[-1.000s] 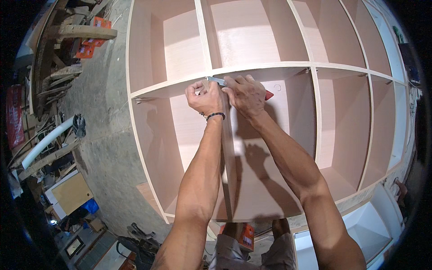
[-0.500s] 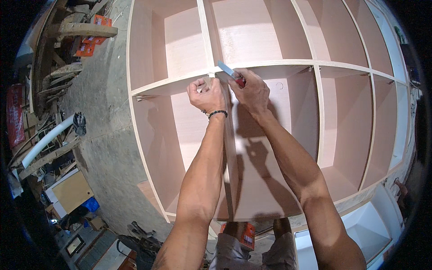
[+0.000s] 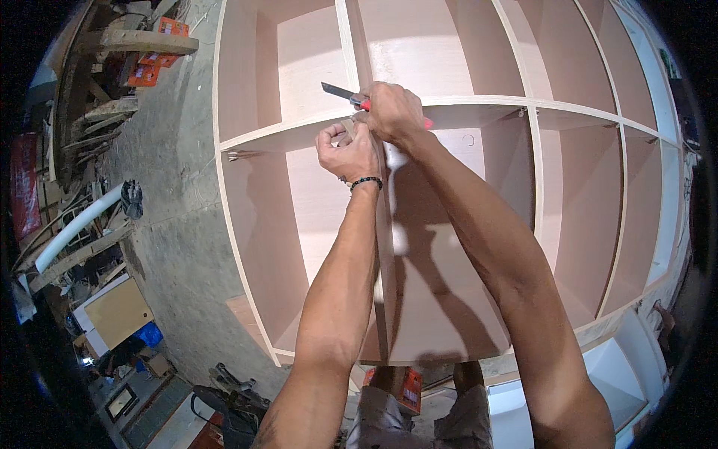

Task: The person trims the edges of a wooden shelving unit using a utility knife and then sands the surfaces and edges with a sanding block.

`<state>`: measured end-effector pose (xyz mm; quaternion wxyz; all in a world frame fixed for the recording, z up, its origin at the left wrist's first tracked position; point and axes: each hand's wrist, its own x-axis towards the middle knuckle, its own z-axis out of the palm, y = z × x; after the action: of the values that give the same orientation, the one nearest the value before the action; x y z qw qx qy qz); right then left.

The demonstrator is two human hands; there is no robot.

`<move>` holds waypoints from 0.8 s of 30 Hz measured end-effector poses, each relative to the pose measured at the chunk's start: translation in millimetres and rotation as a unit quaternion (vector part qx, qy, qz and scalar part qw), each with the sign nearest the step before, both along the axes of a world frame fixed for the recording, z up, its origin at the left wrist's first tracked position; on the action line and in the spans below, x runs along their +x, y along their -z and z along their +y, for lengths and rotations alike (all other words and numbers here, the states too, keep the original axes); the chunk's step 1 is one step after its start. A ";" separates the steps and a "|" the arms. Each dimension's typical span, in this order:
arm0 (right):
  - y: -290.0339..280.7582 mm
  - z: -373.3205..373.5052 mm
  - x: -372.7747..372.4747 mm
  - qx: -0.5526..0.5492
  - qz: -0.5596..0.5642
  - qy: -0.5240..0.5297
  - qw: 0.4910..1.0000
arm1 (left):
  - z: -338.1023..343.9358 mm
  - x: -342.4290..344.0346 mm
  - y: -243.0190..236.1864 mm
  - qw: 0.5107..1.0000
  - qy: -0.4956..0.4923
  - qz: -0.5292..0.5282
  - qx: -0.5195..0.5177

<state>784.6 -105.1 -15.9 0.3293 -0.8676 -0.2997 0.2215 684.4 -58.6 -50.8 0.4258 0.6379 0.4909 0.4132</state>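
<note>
Red-handled knife in the right hand, closed round the grip: points it away over the cabinet, probably to spare the left hand. Holds that one half curled at the divider, apparently pinching a pale strip to steady it.

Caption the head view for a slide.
Right hand gripping a red-handled knife close beside the left hand, above an open cabinet.

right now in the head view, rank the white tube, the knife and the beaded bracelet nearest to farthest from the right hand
1. Knife: gripped in the right hand.
2. Beaded bracelet: below the left hand, on the wrist.
3. White tube: at the picture's far left.
</note>
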 end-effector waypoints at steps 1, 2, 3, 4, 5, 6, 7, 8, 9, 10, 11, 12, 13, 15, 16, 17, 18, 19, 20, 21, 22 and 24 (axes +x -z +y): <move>-1.7 1.6 2.0 -0.019 0.011 -0.014 1.000 | 0.1 0.4 0.4 1.000 0.001 0.000 0.000; -3.4 1.7 3.3 -0.038 0.022 -0.027 0.999 | 0.6 0.7 0.6 1.000 0.002 0.001 -0.004; -4.4 3.9 2.3 -0.034 0.023 -0.027 0.999 | 4.6 -1.5 3.3 1.000 0.001 0.003 -0.005; -5.6 6.1 1.2 -0.030 0.019 -0.039 0.999 | 8.5 -3.9 5.6 1.000 0.002 0.005 -0.001; -7.1 8.7 0.0 -0.025 0.015 -0.052 0.998 | 12.6 -6.6 7.5 1.000 0.000 0.004 -0.002; 0.0 4.7 1.6 -0.028 0.013 -0.048 0.998 | 9.5 -2.7 6.8 1.000 0.000 -0.003 -0.010; 7.0 -0.5 2.0 0.000 -0.005 0.002 1.000 | 5.3 -0.2 5.8 1.000 0.004 -0.005 -0.013; 13.7 -7.4 5.0 0.028 -0.023 0.051 0.998 | 0.1 1.2 4.6 1.000 0.009 0.010 -0.018; 17.6 -17.5 9.1 0.026 -0.024 0.052 0.998 | -3.2 1.7 3.4 0.999 0.012 0.027 -0.022; 19.9 -29.6 12.8 0.073 -0.004 0.121 0.990 | -2.4 1.0 3.7 0.999 0.011 0.028 -0.022; 22.2 -41.8 16.6 0.119 0.015 0.188 0.975 | -1.7 0.7 4.3 0.999 0.018 0.010 -0.032; 21.9 -54.1 14.8 0.118 0.015 0.188 0.975 | -1.1 -0.1 5.6 0.999 0.025 -0.007 -0.041; 19.7 -63.3 4.9 0.171 0.011 0.202 0.964 | 6.0 -5.2 6.8 0.999 0.021 -0.005 -0.036; 22.7 -91.2 -13.9 0.229 0.045 0.234 0.944 | 10.9 -7.7 8.9 0.998 0.026 0.029 -0.047; 31.0 -106.6 -25.5 0.234 0.083 0.254 0.935 | 7.6 -5.5 7.3 0.998 0.027 0.024 -0.051; 33.0 -121.5 -36.2 0.203 0.101 0.280 0.933 | 1.8 -4.2 7.7 0.997 0.032 0.059 -0.027; 31.5 -128.5 -47.7 0.179 0.123 0.305 0.927 | 3.0 -4.0 4.9 0.995 0.034 0.096 0.005; 30.8 -136.2 -59.3 0.179 0.123 0.304 0.928 | 3.9 -4.4 4.3 0.995 0.034 0.095 0.005; 29.9 -143.3 -69.9 0.117 0.141 0.306 0.934 | 4.9 -4.9 3.7 0.994 0.029 0.106 0.018; 30.2 -148.4 -80.0 0.054 0.160 0.307 0.936 | 5.0 -6.4 4.2 0.992 0.025 0.117 0.031; 34.3 -151.2 -89.6 0.053 0.159 0.307 0.937 | 5.1 -6.9 4.6 0.992 0.025 0.117 0.030; 39.1 -152.1 -101.4 0.075 0.176 0.339 0.921 | 4.7 -6.8 4.5 0.993 0.030 0.107 0.035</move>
<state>683.3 -257.2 -54.9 0.4961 -0.8372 0.0595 0.2223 677.6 -53.9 -55.3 0.3609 0.7075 0.4994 0.3461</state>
